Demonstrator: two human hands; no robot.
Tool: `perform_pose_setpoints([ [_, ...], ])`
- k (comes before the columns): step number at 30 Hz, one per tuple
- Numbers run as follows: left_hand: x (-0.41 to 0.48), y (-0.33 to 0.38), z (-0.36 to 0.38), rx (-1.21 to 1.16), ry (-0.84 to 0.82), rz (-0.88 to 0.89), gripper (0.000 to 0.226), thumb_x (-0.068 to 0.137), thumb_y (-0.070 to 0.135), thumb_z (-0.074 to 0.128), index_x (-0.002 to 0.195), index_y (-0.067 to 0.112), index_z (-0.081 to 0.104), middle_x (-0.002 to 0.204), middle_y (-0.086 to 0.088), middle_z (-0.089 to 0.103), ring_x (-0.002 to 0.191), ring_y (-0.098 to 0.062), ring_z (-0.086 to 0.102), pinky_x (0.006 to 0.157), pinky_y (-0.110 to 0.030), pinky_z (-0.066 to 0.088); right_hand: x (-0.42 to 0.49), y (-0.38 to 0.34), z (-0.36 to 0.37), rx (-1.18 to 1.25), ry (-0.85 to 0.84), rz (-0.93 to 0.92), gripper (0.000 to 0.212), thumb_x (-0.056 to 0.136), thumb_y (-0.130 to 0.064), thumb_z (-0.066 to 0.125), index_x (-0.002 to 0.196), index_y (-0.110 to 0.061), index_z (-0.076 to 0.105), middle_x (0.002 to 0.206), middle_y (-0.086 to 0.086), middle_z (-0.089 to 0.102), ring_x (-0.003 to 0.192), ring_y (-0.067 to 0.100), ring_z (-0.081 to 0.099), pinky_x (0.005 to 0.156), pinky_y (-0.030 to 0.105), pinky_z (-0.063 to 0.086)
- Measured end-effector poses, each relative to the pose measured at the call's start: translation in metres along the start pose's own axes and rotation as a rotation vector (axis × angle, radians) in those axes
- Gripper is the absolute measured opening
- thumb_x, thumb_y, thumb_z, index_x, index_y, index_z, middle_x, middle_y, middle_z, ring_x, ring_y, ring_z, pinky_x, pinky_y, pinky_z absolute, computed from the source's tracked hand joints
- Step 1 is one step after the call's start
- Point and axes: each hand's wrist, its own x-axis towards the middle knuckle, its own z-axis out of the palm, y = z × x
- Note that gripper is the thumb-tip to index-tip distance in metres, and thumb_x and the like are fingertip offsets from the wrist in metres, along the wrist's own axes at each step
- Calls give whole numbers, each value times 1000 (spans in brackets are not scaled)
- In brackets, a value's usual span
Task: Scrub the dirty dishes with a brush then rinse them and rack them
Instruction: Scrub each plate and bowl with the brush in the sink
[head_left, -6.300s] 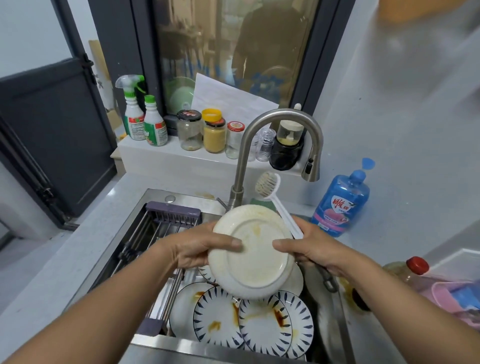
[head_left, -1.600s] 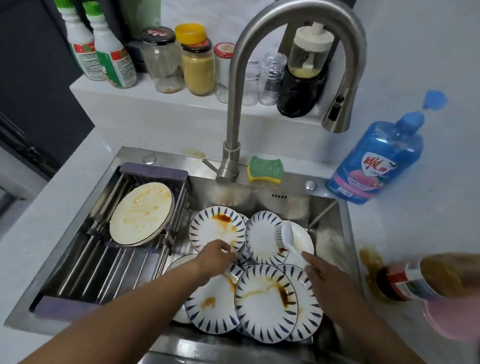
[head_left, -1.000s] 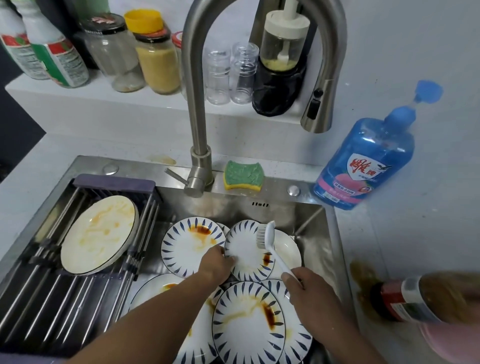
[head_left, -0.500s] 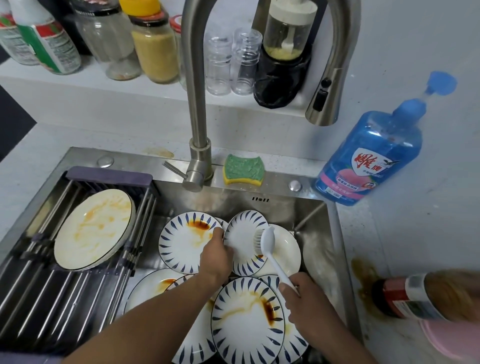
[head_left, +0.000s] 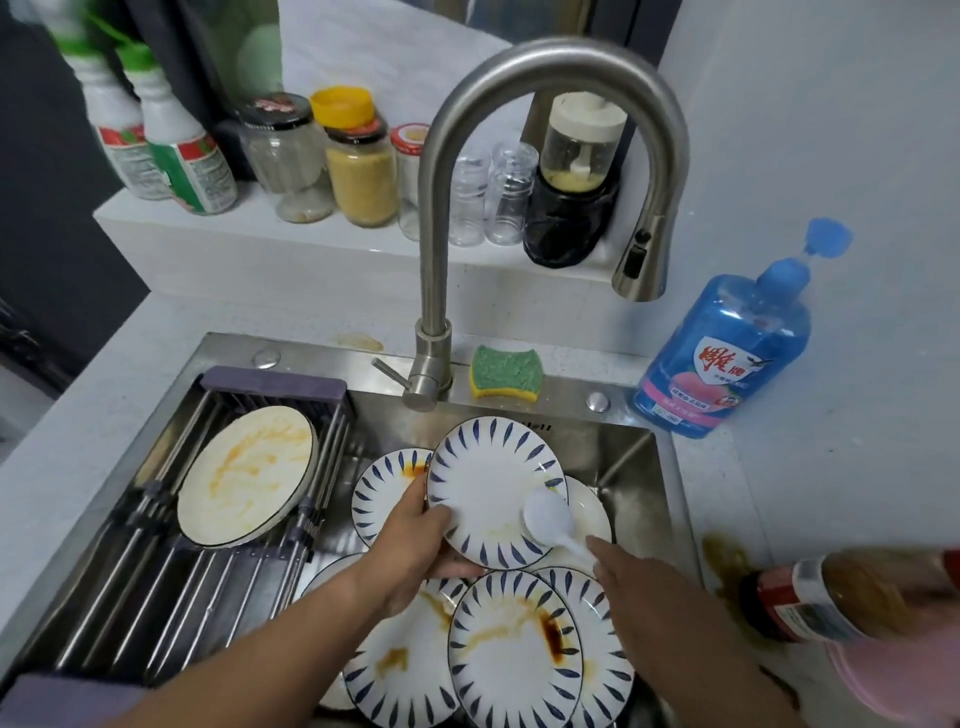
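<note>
My left hand (head_left: 415, 551) now lifting the blue-striped plate (head_left: 488, 483) above the other plates (head_left: 514, 649) in the sink (head_left: 623, 467) (it was lying flat a moment ago), thumb and fingers clamping its rim, my right hand (head_left: 639, 587) gripping the brush (head_left: 548, 522), bristles pressing the plate's lower right.

A single wide-angle camera worn on the person's head looks forward and steeply down from close above the sink (head_left: 311, 358), its bowl filling the lower half, the faucet (head_left: 434, 208) rising mid-frame, the shelf (head_left: 218, 244) across the top and the counter (head_left: 831, 467) bending away at the right.
</note>
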Motion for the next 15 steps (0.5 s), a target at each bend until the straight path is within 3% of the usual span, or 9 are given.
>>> perform_pose_setpoints([
  [2, -18, 2, -1, -49, -71, -69, 54, 98, -8, 41, 137, 29, 49, 128, -10, 63, 92, -42, 75, 68, -53, 64, -2, -3, -3, -20, 34, 4, 44, 101, -59, 39, 139, -38, 47, 89, -1, 67, 76, 15, 69, 74, 40, 61],
  [5, -46, 3, 2, -91, -183, -164, 60, 96, -13, 41, 139, 28, 47, 134, -18, 58, 94, -51, 72, 73, -61, 61, -10, -31, -31, -261, 141, -99, 40, 104, -23, 42, 142, -37, 44, 93, -7, 64, 80, 8, 65, 75, 29, 59],
  [6, -55, 5, 5, -109, -218, -189, 62, 95, -15, 40, 139, 29, 47, 134, -20, 59, 94, -53, 71, 73, -62, 60, -12, -40, -39, -272, 163, -157, 39, 104, -20, 41, 138, -37, 47, 93, -8, 64, 83, 8, 65, 76, 29, 58],
  [10, -72, 15, 6, -153, -278, -194, 64, 93, -19, 37, 137, 25, 48, 126, -23, 65, 94, -54, 71, 73, -66, 57, -29, -75, -52, -350, 71, -271, 35, 105, -27, 41, 138, -37, 45, 111, -5, 69, 100, 16, 65, 73, 30, 46],
  [12, -76, 24, -3, -185, -257, -164, 64, 93, -21, 39, 139, 24, 46, 124, -23, 64, 93, -57, 70, 70, -68, 55, -50, -75, -55, -374, 28, -290, 38, 105, -27, 41, 140, -40, 45, 116, -7, 69, 102, 14, 64, 79, 32, 50],
  [15, -86, 38, -12, -177, -251, -115, 70, 91, -23, 35, 137, 29, 43, 125, -17, 58, 92, -56, 70, 68, -67, 56, -67, -63, -73, -341, 39, -157, 33, 107, -30, 37, 134, -42, 51, 113, -7, 67, 97, 13, 64, 85, 34, 55],
])
